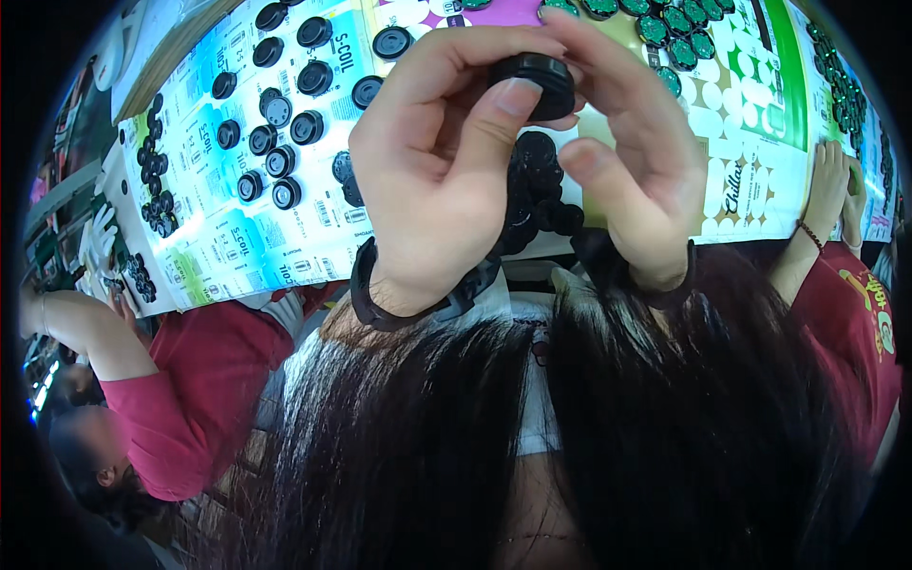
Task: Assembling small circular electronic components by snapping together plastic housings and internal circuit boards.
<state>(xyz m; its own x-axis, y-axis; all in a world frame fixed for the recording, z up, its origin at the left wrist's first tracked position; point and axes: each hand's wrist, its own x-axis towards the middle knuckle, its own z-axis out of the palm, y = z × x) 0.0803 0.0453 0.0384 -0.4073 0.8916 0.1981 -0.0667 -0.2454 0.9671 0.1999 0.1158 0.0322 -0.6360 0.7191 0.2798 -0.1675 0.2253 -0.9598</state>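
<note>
A black, round, ridged casing (pixel 543 85) is raised above the table in front of me. My left hand (pixel 418 171) grips it, with the thumb pressed on its near side and the fingers bent over the far side. Curved around its right edge are the fingers of my right hand (pixel 651 152), while that thumb stands apart from it. Some fingertips behind the casing are hidden. Below my hands lies a heap of black round pieces (pixel 540 161), partly covered by my wrists. Several loose black round casings (pixel 314 78) are spread to the left.
Printed sheets (pixel 256 252) cover the table. Round pieces with green faces (pixel 679 47) cluster at the far right. A co-worker in a red shirt (pixel 204 380) sits at the left; another person's hands (pixel 831 185) work at the right. More black pieces (pixel 157 176) line the left edge.
</note>
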